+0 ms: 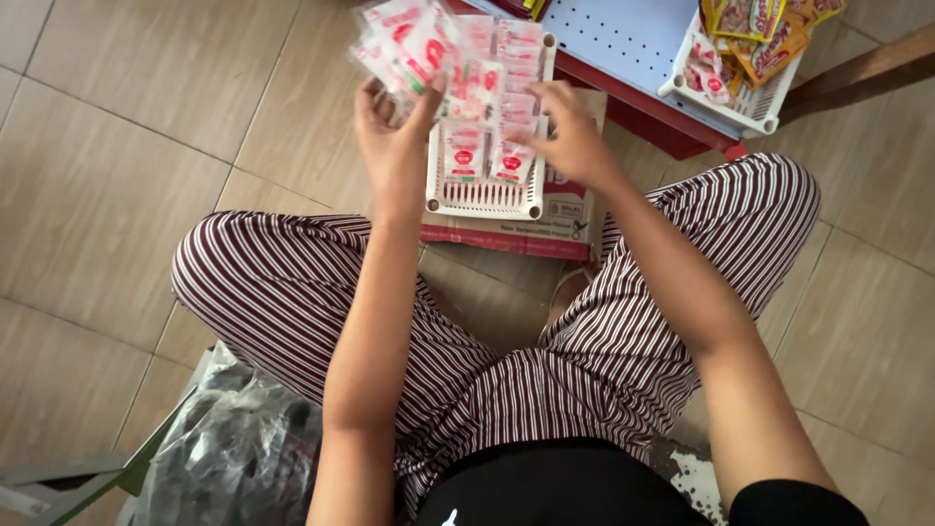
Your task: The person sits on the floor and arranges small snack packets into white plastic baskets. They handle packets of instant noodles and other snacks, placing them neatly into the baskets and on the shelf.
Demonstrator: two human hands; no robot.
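Left hand: grips a fan of red-white sachets, 11 o'clock.
Right hand: on sachets in the white basket, 12 o'clock.

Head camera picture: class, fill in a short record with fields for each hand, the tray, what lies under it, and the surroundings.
left hand: left hand raised, gripping a fanned bunch of red-and-white sachets
right hand: right hand over the white slotted tray, fingers on the sachets inside
tray contents: rows of sachets of the same kind
under tray: flat cardboard box on the tiled floor
nearby: second white basket with yellow packets, on a blue perforated shelf
lower left: dark plastic bag
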